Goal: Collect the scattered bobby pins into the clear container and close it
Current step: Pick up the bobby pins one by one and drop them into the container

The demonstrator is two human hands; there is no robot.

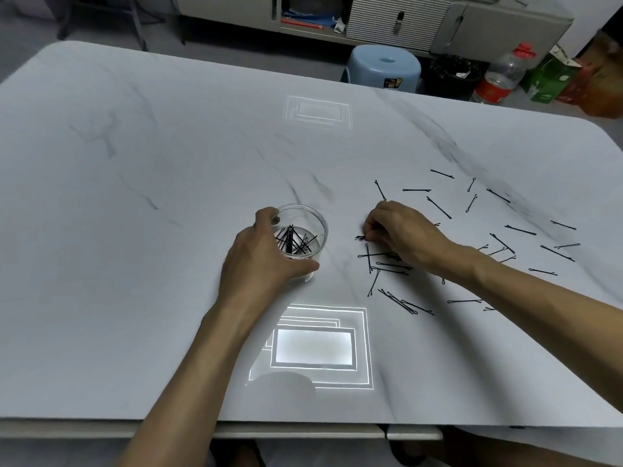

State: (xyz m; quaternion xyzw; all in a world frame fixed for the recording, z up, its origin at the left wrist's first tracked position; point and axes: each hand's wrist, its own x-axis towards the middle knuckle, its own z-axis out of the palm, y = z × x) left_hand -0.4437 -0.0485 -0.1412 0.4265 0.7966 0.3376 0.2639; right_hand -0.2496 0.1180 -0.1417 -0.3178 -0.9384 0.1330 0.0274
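Nearest me, both forearms reach out over the marble-patterned bench (135, 197), past a bright reflection of a ceiling light on its surface. My left hand (266, 261) is wrapped around the near side of the clear container (305, 230), steadying it upright; a small bundle of bobby pins already sits inside and I see no lid on it or anywhere on the bench. Just to the right of that, my right hand (401, 234) is curled down with its fingertips (369, 232) pinched on what looks like a few pins, though how many I cannot tell. Under and just beyond that hand lies a crossed cluster of loose bobby pins (387, 264), and more are scattered singly farther right and beyond it, well apart from the container. I judge this is mid-collection, with most pins still out. Next I would need to lift the pinch clear, carry it left over the open rim and drop it in. Beyond the bench stand a blue stool (384, 70) and a bottle (502, 75).
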